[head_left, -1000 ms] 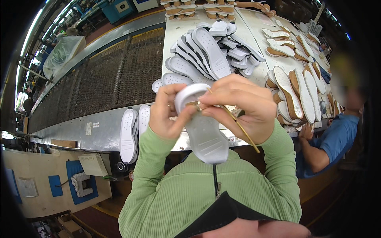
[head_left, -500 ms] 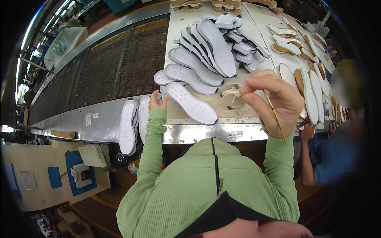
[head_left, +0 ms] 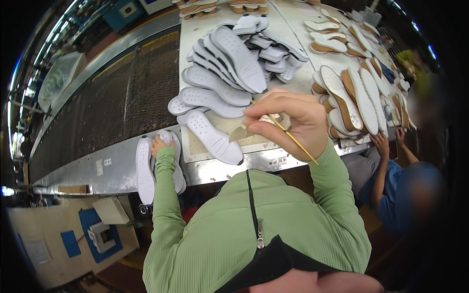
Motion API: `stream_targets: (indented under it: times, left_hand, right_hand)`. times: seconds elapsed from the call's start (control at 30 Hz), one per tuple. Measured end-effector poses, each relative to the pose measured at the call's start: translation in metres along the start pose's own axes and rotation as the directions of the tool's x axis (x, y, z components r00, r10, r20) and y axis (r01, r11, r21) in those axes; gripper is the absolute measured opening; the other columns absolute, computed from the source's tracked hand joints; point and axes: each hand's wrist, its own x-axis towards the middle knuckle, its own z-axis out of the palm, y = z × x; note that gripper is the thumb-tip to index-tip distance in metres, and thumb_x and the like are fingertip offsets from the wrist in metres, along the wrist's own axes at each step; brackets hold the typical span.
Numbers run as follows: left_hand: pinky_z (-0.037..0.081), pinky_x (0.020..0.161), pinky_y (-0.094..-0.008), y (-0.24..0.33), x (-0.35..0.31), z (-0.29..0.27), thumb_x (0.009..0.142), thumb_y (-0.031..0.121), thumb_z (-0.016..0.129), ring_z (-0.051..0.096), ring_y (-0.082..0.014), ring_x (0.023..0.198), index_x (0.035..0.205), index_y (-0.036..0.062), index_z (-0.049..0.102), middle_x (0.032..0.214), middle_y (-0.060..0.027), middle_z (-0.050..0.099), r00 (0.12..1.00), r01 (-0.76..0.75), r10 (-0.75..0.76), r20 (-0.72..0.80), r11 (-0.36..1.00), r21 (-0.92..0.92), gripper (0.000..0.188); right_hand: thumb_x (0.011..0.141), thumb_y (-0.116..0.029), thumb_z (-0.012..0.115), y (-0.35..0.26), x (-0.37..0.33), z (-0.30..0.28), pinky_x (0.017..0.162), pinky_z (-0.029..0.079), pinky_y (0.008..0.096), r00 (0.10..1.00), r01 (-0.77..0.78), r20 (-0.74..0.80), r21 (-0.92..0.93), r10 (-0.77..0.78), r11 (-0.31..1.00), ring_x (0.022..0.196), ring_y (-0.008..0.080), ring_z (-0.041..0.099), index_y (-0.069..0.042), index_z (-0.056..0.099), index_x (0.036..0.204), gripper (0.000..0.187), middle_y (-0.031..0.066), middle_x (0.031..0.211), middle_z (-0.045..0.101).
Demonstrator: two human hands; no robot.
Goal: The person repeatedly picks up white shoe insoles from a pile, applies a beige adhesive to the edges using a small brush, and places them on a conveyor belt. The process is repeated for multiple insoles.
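Note:
My left hand (head_left: 162,143) is on a white shoe sole (head_left: 177,168) at the metal table edge, its fingers curled over the sole's upper end. Another white sole (head_left: 145,171) lies just left of it. In front of my chest, my right hand (head_left: 293,119) is closed in a pinch, a thin yellow stick (head_left: 298,144) slanting through its fingers. A small pale flat piece (head_left: 237,135) shows at the fingertips; its kind is unclear. Below it lies a single white sole (head_left: 215,139) with a dark tip. Crumpled cream material (head_left: 271,118) is partly hidden behind my right hand.
A heap of white soles (head_left: 239,58) lies ahead on the white table. Brown-and-white soles (head_left: 342,93) stand in rows at the right, near a blue-sleeved person (head_left: 391,188). A dark mesh conveyor (head_left: 117,93) runs along the left.
My left hand has moved left and nearer, from beside the single sole onto a sole at the table edge. My right hand, still pinching the stick, has shifted left.

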Motion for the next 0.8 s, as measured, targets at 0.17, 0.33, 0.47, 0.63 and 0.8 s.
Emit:
stream_targets:
  times: [0.17, 0.33, 0.47, 0.63, 0.8]
  left_hand:
    - [0.036, 0.104, -0.0438, 0.031, 0.011, -0.039, 0.061, 0.034, 0.084, 0.043, -0.0349, 0.125, 0.136, 0.0072, 0.038, 0.132, -0.0205, 0.049, 0.981, 0.014, -0.053, 0.185, 0.978, 0.207, 0.092]
    - [0.035, 0.107, -0.0408, 0.038, 0.01, -0.045, 0.048, 0.034, 0.091, 0.04, -0.0373, 0.128, 0.139, -0.0002, 0.029, 0.135, -0.0236, 0.045, 0.974, -0.036, 0.037, 0.225, 0.999, -0.01, 0.115]
    - [0.047, 0.095, -0.0388, 0.032, 0.016, -0.048, 0.052, 0.038, 0.091, 0.058, -0.0331, 0.107, 0.123, -0.0014, 0.052, 0.111, -0.0189, 0.061, 0.911, -0.132, 0.163, 0.378, 0.986, -0.106, 0.09]
    - [0.049, 0.079, -0.0314, 0.047, 0.003, -0.067, 0.076, 0.028, 0.079, 0.06, -0.0184, 0.085, 0.107, 0.0011, 0.06, 0.093, -0.0104, 0.065, 0.844, -0.23, 0.434, 0.314, 0.824, -0.518, 0.045]
    - [0.049, 0.078, -0.0266, 0.1, -0.003, -0.129, 0.084, 0.014, 0.07, 0.061, -0.0117, 0.087, 0.115, 0.0009, 0.055, 0.096, -0.01, 0.065, 0.8, -0.367, 0.6, -0.012, 0.473, -0.801, 0.037]
  right_hand:
    - [0.075, -0.001, 0.075, 0.0, -0.005, -0.003, 0.062, 0.05, 0.0269, 0.999, 0.019, -0.029, -0.016, -0.02, 1.0, 0.069, 0.0172, 0.065, -0.002, 0.07, 0.094, 0.019, 0.0082, 0.077, 0.069]
    - [0.075, -0.001, 0.074, 0.0, -0.014, -0.009, 0.058, 0.049, 0.0257, 0.996, 0.009, -0.085, -0.05, -0.013, 0.999, 0.067, 0.0156, 0.064, -0.002, 0.07, 0.094, 0.019, 0.008, 0.078, 0.069]
    - [0.076, 0.003, 0.073, -0.005, -0.023, -0.014, 0.06, 0.049, 0.0252, 0.994, -0.086, -0.068, -0.034, 0.084, 0.996, 0.069, 0.0144, 0.065, 0.001, 0.07, 0.095, 0.019, 0.0094, 0.08, 0.07]
    - [0.077, 0.008, 0.07, -0.007, -0.028, -0.017, 0.067, 0.053, 0.0257, 0.982, -0.122, -0.14, 0.046, 0.128, 0.991, 0.074, 0.0164, 0.068, 0.005, 0.069, 0.096, 0.019, 0.0137, 0.084, 0.07]
    - [0.078, 0.013, 0.066, -0.006, -0.031, -0.018, 0.073, 0.055, 0.0276, 0.961, -0.202, -0.162, 0.153, 0.226, 0.967, 0.079, 0.0179, 0.068, 0.008, 0.066, 0.098, 0.02, 0.0164, 0.09, 0.069]
